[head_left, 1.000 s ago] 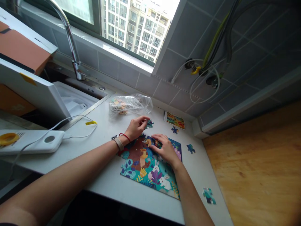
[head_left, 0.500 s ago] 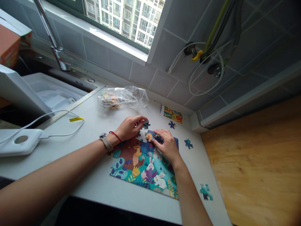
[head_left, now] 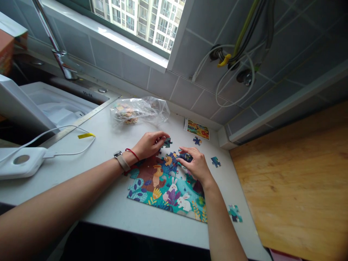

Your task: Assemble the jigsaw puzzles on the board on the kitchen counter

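A partly joined jigsaw puzzle with rabbits and plants lies flat on the white counter. At its upper left edge, my left hand pinches a dark green puzzle piece between thumb and fingers. My right hand is over the puzzle's upper right part, thumb and fingers apart, holding nothing that I can see. Beside the right thumb, a blue piece with an orange shape sits among the joined pieces. My right hand and forearm hide some of the puzzle's right side.
Loose pieces lie right of the puzzle: a blue one, a teal one and a green one. Behind are a clear bag of pieces and a picture card. A white charger with cable lies left, near the sink.
My right hand has let go of the blue piece with the orange shape, and its fingers have spread. The left hand still pinches its piece. The camera view has shifted slightly.
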Action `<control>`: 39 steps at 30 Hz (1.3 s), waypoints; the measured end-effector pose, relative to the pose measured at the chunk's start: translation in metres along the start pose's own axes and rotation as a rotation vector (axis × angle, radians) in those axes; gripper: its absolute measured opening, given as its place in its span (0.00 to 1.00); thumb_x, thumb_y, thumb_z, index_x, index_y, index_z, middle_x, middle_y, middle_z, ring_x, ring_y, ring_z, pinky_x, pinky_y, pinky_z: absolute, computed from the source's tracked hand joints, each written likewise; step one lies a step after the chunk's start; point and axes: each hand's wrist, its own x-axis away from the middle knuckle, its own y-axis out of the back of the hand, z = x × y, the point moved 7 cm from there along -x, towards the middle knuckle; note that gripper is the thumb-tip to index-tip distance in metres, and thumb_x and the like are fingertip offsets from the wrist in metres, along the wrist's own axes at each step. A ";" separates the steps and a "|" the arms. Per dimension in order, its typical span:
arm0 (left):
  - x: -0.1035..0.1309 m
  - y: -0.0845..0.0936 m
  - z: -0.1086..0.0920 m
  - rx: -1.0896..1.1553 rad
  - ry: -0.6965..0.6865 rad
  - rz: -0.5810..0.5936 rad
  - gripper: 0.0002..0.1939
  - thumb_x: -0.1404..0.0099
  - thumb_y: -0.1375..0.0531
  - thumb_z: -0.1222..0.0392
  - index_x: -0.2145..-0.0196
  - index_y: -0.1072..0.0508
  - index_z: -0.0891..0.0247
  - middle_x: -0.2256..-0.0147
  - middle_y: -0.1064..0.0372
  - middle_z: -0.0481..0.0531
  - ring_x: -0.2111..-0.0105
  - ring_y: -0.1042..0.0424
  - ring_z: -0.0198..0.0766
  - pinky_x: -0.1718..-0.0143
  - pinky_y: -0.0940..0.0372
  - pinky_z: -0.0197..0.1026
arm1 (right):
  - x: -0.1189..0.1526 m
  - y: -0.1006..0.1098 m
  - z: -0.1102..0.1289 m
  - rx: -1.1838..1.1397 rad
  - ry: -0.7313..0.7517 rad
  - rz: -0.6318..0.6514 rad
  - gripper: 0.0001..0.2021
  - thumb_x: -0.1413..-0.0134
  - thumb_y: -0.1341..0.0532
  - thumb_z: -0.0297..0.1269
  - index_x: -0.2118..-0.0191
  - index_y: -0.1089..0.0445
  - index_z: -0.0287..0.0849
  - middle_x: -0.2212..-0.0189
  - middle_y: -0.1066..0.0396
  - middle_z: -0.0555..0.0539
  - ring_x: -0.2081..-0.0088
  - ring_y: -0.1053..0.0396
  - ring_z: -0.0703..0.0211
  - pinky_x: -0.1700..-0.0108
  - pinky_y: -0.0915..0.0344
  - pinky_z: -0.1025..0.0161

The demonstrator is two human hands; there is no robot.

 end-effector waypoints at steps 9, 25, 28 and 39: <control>0.001 -0.003 0.002 0.020 0.020 0.023 0.12 0.30 0.42 0.58 0.57 0.18 0.61 0.70 0.20 0.51 0.76 0.27 0.35 0.71 0.32 0.35 | 0.003 -0.026 0.024 0.088 0.061 0.146 0.22 0.43 0.26 0.40 0.43 0.23 0.50 0.47 0.20 0.42 0.42 0.30 0.44 0.37 0.33 0.42; 0.001 -0.004 0.002 -0.011 0.007 0.032 0.12 0.29 0.41 0.61 0.57 0.17 0.61 0.72 0.21 0.50 0.77 0.27 0.34 0.72 0.34 0.35 | 0.011 -0.002 0.021 0.033 0.035 0.366 0.22 0.50 0.26 0.25 0.49 0.22 0.49 0.49 0.22 0.46 0.44 0.28 0.48 0.39 0.33 0.48; 0.000 -0.005 0.002 -0.014 0.005 0.037 0.12 0.29 0.42 0.60 0.57 0.17 0.61 0.73 0.22 0.50 0.77 0.27 0.34 0.73 0.34 0.35 | 0.016 0.001 0.022 0.044 0.031 0.430 0.24 0.50 0.29 0.22 0.48 0.22 0.49 0.48 0.24 0.46 0.44 0.29 0.49 0.38 0.33 0.50; 0.001 -0.005 0.000 -0.052 -0.003 0.075 0.13 0.28 0.42 0.61 0.55 0.18 0.65 0.72 0.22 0.50 0.76 0.29 0.32 0.72 0.36 0.34 | 0.011 0.005 0.016 -0.133 -0.074 0.296 0.13 0.44 0.33 0.26 0.54 0.19 0.46 0.56 0.24 0.45 0.56 0.25 0.56 0.52 0.27 0.58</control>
